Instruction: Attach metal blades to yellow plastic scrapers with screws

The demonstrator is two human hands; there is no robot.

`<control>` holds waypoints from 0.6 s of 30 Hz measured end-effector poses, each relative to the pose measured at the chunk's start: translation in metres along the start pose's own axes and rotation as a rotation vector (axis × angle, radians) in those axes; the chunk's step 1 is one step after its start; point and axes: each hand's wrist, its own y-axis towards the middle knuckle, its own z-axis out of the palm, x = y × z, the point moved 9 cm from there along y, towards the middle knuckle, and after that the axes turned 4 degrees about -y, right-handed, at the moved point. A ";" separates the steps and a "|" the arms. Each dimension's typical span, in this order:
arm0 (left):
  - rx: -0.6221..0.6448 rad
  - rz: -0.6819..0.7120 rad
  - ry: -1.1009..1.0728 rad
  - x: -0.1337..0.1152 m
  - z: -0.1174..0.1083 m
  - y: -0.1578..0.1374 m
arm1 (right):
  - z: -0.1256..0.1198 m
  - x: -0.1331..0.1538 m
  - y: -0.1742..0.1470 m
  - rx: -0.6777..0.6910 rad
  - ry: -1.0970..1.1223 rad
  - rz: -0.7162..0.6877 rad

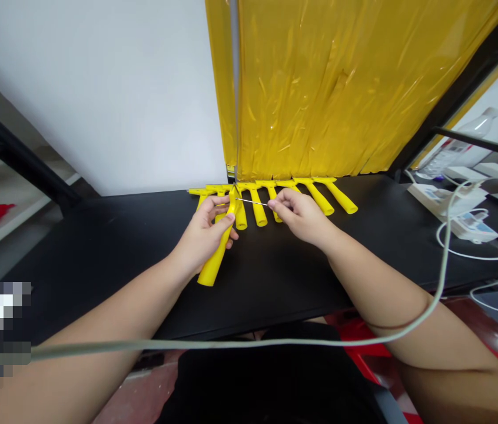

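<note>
My left hand (210,227) is closed around a yellow plastic handle (214,262), tilted with its wide tubular end toward me. Between the thumb and fingers of my right hand (297,213) is pinched a thin metal rod (252,202). The rod's far tip meets the side of the held handle near its upper end; whether it sits in a hole there I cannot tell. Several similar yellow handles with T-shaped heads lie in a row behind my hands, among them one at the right end (341,197). My left hand partly hides the leftmost ones.
The handles rest on a black tabletop (112,253) against a white panel (143,94) and yellow plastic sheeting (311,88). A pale cable (275,342) crosses in front of me over both forearms. To the right are power strips (456,212) and a plastic bottle (456,147).
</note>
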 end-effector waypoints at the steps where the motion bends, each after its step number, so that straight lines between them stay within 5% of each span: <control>1: 0.009 0.023 0.018 -0.002 0.001 -0.001 | 0.001 -0.001 0.001 0.013 -0.007 0.013; 10: -0.022 0.091 0.068 -0.004 -0.006 0.001 | 0.016 -0.005 -0.002 0.205 0.353 0.004; 18: 0.012 0.120 0.100 -0.006 -0.002 0.000 | 0.007 -0.017 0.005 0.077 0.195 0.086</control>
